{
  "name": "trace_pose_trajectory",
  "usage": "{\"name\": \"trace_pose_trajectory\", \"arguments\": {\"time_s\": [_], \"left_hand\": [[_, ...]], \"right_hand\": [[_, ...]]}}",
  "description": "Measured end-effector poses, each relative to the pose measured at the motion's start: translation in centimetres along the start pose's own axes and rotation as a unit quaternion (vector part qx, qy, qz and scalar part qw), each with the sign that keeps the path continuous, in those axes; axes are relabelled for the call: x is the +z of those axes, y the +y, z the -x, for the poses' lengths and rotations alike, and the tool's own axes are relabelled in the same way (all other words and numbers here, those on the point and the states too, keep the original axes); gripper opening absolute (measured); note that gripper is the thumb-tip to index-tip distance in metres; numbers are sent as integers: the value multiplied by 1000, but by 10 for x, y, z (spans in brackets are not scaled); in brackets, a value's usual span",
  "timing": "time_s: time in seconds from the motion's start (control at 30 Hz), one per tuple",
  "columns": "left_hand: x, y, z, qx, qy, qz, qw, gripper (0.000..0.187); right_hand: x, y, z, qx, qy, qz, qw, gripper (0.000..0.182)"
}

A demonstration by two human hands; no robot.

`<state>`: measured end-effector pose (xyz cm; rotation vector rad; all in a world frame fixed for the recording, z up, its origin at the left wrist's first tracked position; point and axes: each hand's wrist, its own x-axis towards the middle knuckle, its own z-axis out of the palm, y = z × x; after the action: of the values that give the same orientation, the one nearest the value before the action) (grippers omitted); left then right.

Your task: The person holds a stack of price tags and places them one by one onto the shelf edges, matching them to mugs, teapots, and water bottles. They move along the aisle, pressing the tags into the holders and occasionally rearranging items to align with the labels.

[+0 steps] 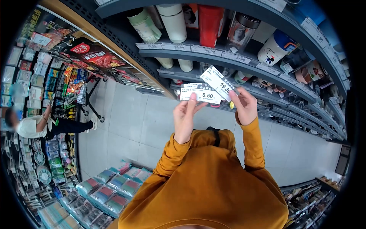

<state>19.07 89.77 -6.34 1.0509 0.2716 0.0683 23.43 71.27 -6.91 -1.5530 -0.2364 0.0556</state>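
My left hand pinches a white price label reading 6.50 between thumb and fingers, with the edge of another label showing behind it. In my right hand is a tilted label reading 19.80, whose lower corner lies under the thumb. The two labels meet or overlap near the middle. Something small and yellow shows beside my right thumb. Both hands are in front of the shelf, which carries cups, bottles and a price strip.
At the left, another person stands near a shopping cart and hanging goods. Packaged goods are stacked at the lower left. A rack of red food packets borders the shelf. Tiled floor lies below.
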Motion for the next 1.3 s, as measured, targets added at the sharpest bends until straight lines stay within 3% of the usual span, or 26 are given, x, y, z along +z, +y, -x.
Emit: {"name": "trace_pose_trajectory", "arguments": {"time_s": [0.27,0.7,0.93,1.07,1.13,1.3], "left_hand": [[-54,36,-21,-18,-62,-17,998,37],[-132,60,-36,-91,-86,-43,991,40],[-122,40,-30,-122,-139,-52,981,36],[-110,20,-26,-132,-100,-140,976,36],[-100,10,-23,-140,-124,-130,974,35],[-54,-41,-11,-136,-147,-167,965,31]], "right_hand": [[67,-2,0,25,32,10,999,18],[144,13,4,50,37,-24,998,23],[136,14,19,69,46,38,996,22],[120,21,32,30,36,80,996,18],[105,19,40,41,27,91,995,17],[48,25,67,21,155,95,983,14]]}}
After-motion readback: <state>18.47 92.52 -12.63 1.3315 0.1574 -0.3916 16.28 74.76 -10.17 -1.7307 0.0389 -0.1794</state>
